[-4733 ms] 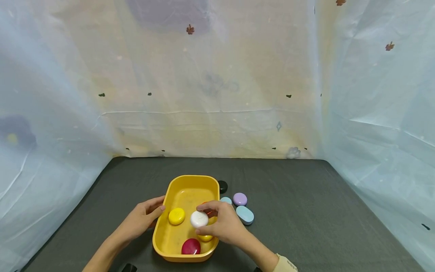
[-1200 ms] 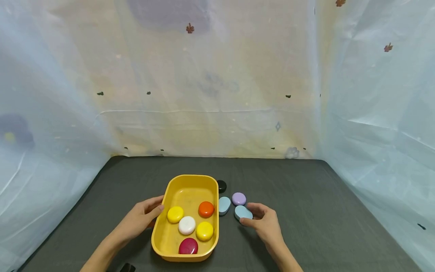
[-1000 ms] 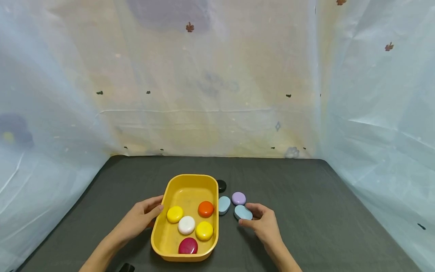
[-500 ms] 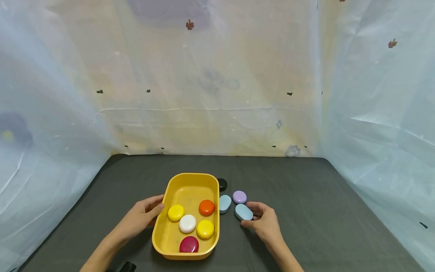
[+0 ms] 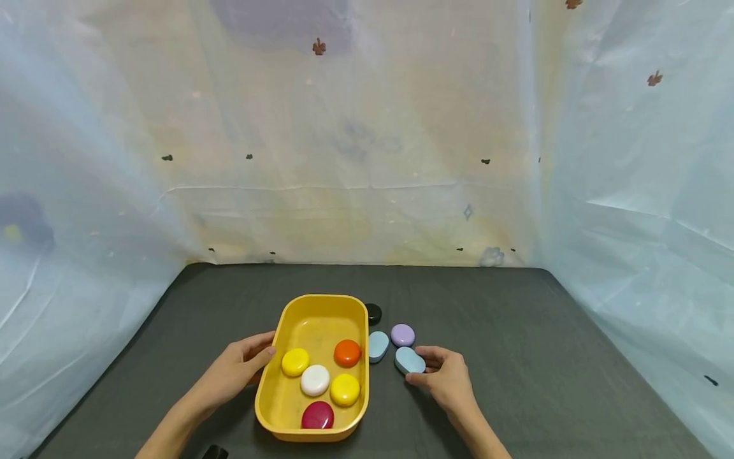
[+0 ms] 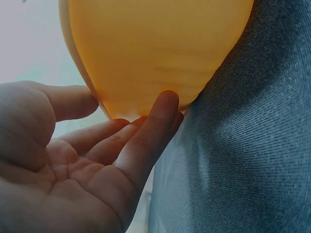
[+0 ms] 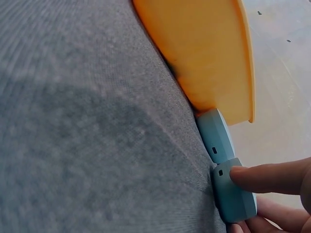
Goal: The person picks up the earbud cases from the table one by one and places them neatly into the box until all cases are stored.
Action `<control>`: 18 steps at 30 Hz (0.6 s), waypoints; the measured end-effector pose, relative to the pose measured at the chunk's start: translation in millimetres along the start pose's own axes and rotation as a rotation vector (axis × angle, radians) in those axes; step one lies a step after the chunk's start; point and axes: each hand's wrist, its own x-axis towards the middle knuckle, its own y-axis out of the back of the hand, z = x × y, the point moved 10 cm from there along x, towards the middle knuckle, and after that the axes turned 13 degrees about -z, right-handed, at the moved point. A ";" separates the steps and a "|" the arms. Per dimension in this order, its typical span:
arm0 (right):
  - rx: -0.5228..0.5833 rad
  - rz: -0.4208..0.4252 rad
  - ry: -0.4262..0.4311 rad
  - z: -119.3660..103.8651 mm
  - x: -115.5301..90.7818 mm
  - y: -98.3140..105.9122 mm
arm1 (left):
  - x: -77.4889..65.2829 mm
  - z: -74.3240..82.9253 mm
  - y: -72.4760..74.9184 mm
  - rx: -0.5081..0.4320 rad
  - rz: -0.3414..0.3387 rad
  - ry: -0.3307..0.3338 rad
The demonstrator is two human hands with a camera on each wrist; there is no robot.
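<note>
In the head view my left hand (image 5: 237, 364) holds the near-left side of a yellow tray (image 5: 304, 319), its thumb at the rim (image 6: 63, 29) and its fingers against the outer wall. Right of the tray, my right hand (image 5: 450, 376) pinches a light blue oval case (image 5: 410, 361) between thumb and fingers. The right wrist view shows this case (image 7: 233, 194) on the cloth, with a small dark slot in its side. A second light blue case (image 5: 378, 346) lies close by, along with a round lilac piece (image 5: 402, 335).
Inside the tray lie a white disc (image 5: 315, 380), an orange disc (image 5: 347, 352), two yellow discs (image 5: 295, 361) and a dark red disc (image 5: 318, 415). A black round piece (image 5: 374, 313) sits by the tray's right wall. Pale sheeting (image 5: 367, 223) walls the dark cloth (image 5: 487, 306).
The white disc, held by my right hand in the earliest frame, now lies in the tray. My right hand has moved right to the light blue case. My left hand stays at the tray.
</note>
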 end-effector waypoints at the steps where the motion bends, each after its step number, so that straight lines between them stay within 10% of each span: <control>1: 0.006 -0.002 -0.003 0.4 -0.1 -0.3 | -0.6 0.1 -0.1 0.000 0.000 0.001; 18: 0.037 -0.008 0.038 -4.5 -2.9 -1.4 | -1.2 -0.1 0.9 0.009 0.002 0.016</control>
